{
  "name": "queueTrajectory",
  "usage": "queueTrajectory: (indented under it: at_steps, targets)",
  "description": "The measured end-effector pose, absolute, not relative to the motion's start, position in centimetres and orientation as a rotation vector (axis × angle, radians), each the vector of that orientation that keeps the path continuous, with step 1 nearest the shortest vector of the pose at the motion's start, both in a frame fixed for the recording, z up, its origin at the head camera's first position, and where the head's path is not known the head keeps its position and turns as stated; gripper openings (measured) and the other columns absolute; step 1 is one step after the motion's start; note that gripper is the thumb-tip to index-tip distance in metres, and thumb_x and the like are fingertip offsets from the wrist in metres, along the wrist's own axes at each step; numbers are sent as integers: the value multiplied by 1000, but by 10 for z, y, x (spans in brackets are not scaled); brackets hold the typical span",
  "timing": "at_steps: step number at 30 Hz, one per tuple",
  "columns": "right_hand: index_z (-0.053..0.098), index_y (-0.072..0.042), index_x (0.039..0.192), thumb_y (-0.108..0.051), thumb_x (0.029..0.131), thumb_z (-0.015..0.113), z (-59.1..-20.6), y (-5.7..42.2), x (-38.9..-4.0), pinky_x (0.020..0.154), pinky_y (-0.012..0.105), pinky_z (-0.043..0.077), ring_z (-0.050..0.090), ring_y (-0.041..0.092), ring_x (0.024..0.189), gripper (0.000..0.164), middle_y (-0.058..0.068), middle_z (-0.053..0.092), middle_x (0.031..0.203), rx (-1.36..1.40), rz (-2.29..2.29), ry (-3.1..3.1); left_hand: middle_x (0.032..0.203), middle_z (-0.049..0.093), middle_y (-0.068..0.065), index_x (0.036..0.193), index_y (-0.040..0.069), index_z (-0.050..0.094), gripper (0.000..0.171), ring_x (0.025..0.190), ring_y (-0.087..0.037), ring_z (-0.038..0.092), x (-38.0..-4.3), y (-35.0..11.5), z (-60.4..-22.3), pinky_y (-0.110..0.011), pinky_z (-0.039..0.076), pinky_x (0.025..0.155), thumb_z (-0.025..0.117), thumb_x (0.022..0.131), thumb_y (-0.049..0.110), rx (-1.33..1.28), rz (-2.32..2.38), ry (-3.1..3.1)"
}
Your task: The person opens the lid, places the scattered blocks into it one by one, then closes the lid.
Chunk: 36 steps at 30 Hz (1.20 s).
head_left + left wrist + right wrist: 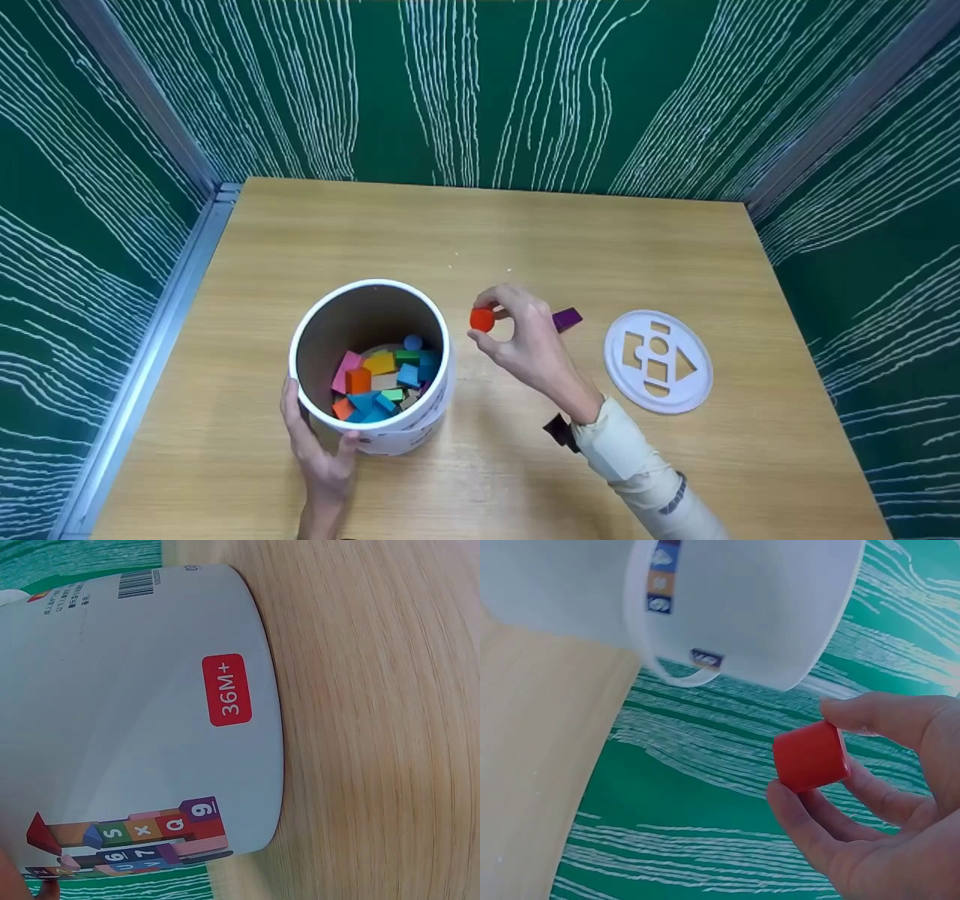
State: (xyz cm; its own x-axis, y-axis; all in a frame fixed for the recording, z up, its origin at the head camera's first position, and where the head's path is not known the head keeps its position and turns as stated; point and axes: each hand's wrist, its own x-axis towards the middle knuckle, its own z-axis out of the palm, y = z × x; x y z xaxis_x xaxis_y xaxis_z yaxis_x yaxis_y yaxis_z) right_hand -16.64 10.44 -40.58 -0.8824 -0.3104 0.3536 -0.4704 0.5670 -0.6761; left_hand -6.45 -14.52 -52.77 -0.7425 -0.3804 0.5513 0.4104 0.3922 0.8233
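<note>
A white cardboard bucket [405, 442] stands on the table, its mouth facing up and several coloured wooden blocks [379, 364] lying at the bottom. My left hand [322, 457] rests against its near left side, fingers along the wall and thumb at the front below the rim. To the right of the bucket, my right hand [521, 341] pinches a red cylinder block [810, 756] between thumb and fingertips. The left wrist view shows mostly the bucket's printed wall [150, 712]; only a bit of the hand shows at its lower left corner.
A purple block [568, 319] lies on the table just beyond the right hand. Farther right is a white round lid [675, 399] with shaped cut-outs. Green walls with white lines [480, 90] border the wooden table [525, 232] at the back and sides.
</note>
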Motion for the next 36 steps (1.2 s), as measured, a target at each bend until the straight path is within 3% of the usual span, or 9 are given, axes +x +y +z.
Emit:
queueTrajectory:
  at_steps: [17,36]
  targets:
    - [59,-15,101,-19,74,70,-384,77,-152,75,19,47,51,8,89,30,-4,55,102,928,1255,-2586,141,23,-11,137,3,21,83,125,-30,24,-63,-145,-523,-27,25,103,64,74,37,11,-1436,-1981]
    - [57,-13,102,-13,76,67,-395,52,-156,78,16,45,52,11,92,28,2,53,106,1060,1159,-2612,141,24,-13,136,1,21,87,125,-31,25,-65,-143,-520,-29,24,103,61,75,48,-6,-1436,-1953]
